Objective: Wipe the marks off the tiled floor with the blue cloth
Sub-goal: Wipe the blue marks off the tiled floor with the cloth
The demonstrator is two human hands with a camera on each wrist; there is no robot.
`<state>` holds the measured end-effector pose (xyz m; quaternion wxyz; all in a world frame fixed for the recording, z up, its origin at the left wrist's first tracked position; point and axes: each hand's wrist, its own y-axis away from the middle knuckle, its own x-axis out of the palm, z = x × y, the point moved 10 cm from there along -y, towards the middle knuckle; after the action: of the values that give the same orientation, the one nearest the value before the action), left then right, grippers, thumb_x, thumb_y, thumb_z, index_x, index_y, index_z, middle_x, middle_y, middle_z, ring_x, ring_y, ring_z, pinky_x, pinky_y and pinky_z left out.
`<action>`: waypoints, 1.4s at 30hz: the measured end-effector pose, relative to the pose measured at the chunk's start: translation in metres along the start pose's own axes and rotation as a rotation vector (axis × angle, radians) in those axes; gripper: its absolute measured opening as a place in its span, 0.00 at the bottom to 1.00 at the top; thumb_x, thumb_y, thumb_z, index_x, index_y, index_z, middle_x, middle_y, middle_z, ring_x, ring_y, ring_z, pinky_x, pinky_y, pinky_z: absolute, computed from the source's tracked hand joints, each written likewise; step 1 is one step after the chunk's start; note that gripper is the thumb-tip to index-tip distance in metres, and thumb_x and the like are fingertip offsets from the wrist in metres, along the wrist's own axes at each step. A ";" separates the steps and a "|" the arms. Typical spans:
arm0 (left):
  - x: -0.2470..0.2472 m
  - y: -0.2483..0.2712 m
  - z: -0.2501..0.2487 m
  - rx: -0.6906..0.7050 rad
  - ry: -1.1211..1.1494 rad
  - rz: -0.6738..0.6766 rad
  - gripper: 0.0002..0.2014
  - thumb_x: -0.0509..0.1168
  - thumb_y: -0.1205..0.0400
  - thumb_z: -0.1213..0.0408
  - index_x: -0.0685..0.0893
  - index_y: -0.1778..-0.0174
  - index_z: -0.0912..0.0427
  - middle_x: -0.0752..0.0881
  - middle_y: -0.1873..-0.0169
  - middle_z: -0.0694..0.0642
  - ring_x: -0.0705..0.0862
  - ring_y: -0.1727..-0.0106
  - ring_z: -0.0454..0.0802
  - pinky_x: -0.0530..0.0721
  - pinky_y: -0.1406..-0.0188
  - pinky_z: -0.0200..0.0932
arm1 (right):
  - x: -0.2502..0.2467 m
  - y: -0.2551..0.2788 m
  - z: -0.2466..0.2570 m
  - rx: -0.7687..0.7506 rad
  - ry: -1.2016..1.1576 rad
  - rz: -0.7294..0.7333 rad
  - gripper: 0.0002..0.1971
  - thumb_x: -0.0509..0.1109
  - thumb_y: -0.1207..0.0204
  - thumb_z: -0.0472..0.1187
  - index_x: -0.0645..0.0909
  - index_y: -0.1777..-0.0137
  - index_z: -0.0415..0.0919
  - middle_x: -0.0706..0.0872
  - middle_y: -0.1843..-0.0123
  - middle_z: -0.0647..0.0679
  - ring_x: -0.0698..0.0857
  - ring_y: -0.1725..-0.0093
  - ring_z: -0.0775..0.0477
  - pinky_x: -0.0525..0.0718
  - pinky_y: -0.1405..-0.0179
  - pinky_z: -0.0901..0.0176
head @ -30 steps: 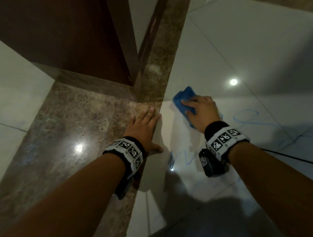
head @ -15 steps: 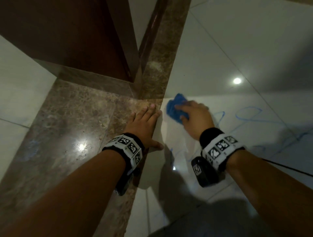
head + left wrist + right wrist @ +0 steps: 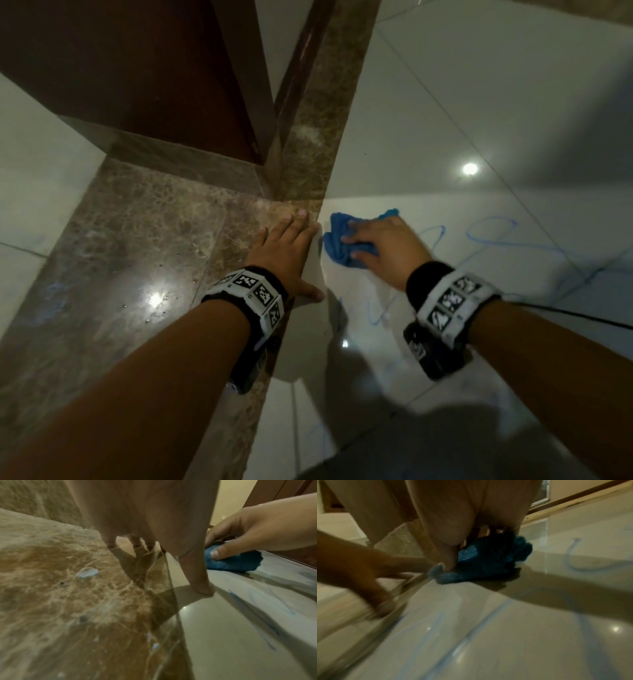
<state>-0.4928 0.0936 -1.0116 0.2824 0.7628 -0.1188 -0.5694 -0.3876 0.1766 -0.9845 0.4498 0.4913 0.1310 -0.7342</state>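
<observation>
Right hand (image 3: 387, 250) presses crumpled blue terry cloth (image 3: 339, 240) onto glossy white tiled floor (image 3: 428, 130), fingers spread over it, thumb curled against its near edge. Cloth just beside brown marble border strip (image 3: 137, 246). Left hand (image 3: 284, 253) flat, fingers straight, across strip edge, thumb on white tile. Blue scribbled marks (image 3: 493, 233) right of cloth and near wrists.

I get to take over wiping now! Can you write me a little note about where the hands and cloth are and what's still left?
Right hand grips the bunched blue cloth and presses it on the white tile, by the brown marble strip.
Left hand rests flat, fingers straight, across the strip's edge.
Done: the tile right around the cloth looks clean.
Left: blue marks to the right of the cloth, and some nearer you.
</observation>
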 end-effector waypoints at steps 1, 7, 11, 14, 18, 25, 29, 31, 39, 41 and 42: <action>0.000 0.000 0.000 0.000 0.002 -0.001 0.60 0.74 0.32 0.36 0.41 0.15 0.49 0.36 0.16 0.50 0.39 0.15 0.51 0.44 0.17 0.59 | -0.009 -0.007 -0.011 0.022 -0.031 -0.035 0.15 0.69 0.23 0.37 0.83 0.37 0.41 0.80 0.31 0.42 0.79 0.34 0.39 0.70 0.29 0.53; -0.001 0.001 0.000 0.002 0.015 -0.017 0.60 0.75 0.33 0.37 0.42 0.15 0.49 0.37 0.15 0.50 0.40 0.15 0.51 0.44 0.18 0.59 | -0.012 0.002 -0.031 0.230 0.048 -0.193 0.17 0.68 0.24 0.36 0.82 0.36 0.43 0.74 0.30 0.36 0.75 0.37 0.29 0.73 0.33 0.45; 0.000 0.000 -0.001 0.006 0.002 -0.008 0.60 0.74 0.32 0.37 0.42 0.15 0.49 0.37 0.15 0.51 0.41 0.15 0.52 0.45 0.18 0.60 | 0.007 0.011 0.011 -0.097 0.112 -0.037 0.16 0.69 0.25 0.38 0.84 0.38 0.48 0.79 0.31 0.43 0.78 0.37 0.32 0.72 0.35 0.49; 0.001 -0.001 0.001 0.000 0.006 -0.008 0.61 0.75 0.33 0.36 0.41 0.15 0.48 0.36 0.16 0.50 0.40 0.15 0.51 0.44 0.18 0.60 | -0.025 -0.004 -0.055 0.235 0.140 -0.158 0.16 0.65 0.21 0.42 0.80 0.33 0.54 0.74 0.25 0.51 0.70 0.30 0.38 0.66 0.33 0.53; 0.001 -0.001 0.001 -0.005 0.006 -0.007 0.61 0.75 0.33 0.36 0.41 0.15 0.48 0.37 0.16 0.49 0.39 0.15 0.51 0.43 0.18 0.59 | -0.018 0.005 -0.049 0.294 0.047 -0.214 0.18 0.67 0.22 0.46 0.79 0.32 0.50 0.72 0.23 0.46 0.73 0.30 0.36 0.68 0.27 0.50; -0.001 0.000 0.000 -0.002 0.013 -0.015 0.60 0.75 0.33 0.37 0.42 0.15 0.49 0.37 0.15 0.49 0.40 0.15 0.50 0.43 0.18 0.59 | -0.017 0.002 -0.031 0.102 0.001 -0.111 0.16 0.71 0.24 0.43 0.83 0.36 0.44 0.77 0.28 0.42 0.77 0.34 0.42 0.67 0.31 0.63; -0.002 0.001 0.001 -0.003 0.015 -0.030 0.60 0.76 0.33 0.38 0.43 0.15 0.48 0.37 0.15 0.49 0.40 0.15 0.50 0.44 0.18 0.59 | -0.039 0.012 -0.061 0.375 -0.077 -0.310 0.18 0.70 0.24 0.41 0.81 0.34 0.44 0.71 0.28 0.39 0.77 0.36 0.41 0.70 0.37 0.65; -0.002 0.001 0.002 -0.005 0.019 -0.031 0.60 0.76 0.33 0.38 0.43 0.15 0.49 0.38 0.15 0.49 0.40 0.15 0.50 0.44 0.18 0.59 | -0.018 0.015 -0.035 0.259 -0.007 -0.198 0.19 0.70 0.24 0.42 0.80 0.33 0.47 0.75 0.30 0.40 0.77 0.35 0.38 0.71 0.36 0.57; 0.000 0.000 0.002 -0.002 0.021 -0.022 0.61 0.76 0.35 0.36 0.42 0.15 0.48 0.38 0.15 0.48 0.41 0.15 0.50 0.45 0.18 0.59 | -0.037 0.019 -0.081 0.368 -0.018 -0.349 0.17 0.69 0.23 0.44 0.81 0.34 0.49 0.81 0.32 0.41 0.77 0.37 0.32 0.75 0.35 0.46; 0.000 0.000 0.002 -0.005 0.029 -0.019 0.61 0.76 0.34 0.36 0.42 0.15 0.47 0.38 0.16 0.48 0.40 0.15 0.50 0.45 0.17 0.59 | -0.023 0.021 -0.062 0.337 0.028 -0.319 0.18 0.65 0.23 0.46 0.80 0.33 0.47 0.80 0.31 0.39 0.77 0.37 0.32 0.74 0.35 0.48; -0.001 0.000 0.002 -0.007 0.036 -0.018 0.61 0.76 0.34 0.37 0.42 0.15 0.47 0.38 0.16 0.48 0.40 0.15 0.50 0.45 0.17 0.59 | -0.014 0.023 -0.044 0.265 0.050 -0.281 0.19 0.65 0.24 0.49 0.80 0.33 0.48 0.80 0.31 0.40 0.77 0.37 0.32 0.73 0.35 0.48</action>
<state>-0.4950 0.0938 -1.0108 0.2822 0.7728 -0.1049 -0.5587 -0.3413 0.1993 -0.9888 0.2710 0.5411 0.1114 -0.7882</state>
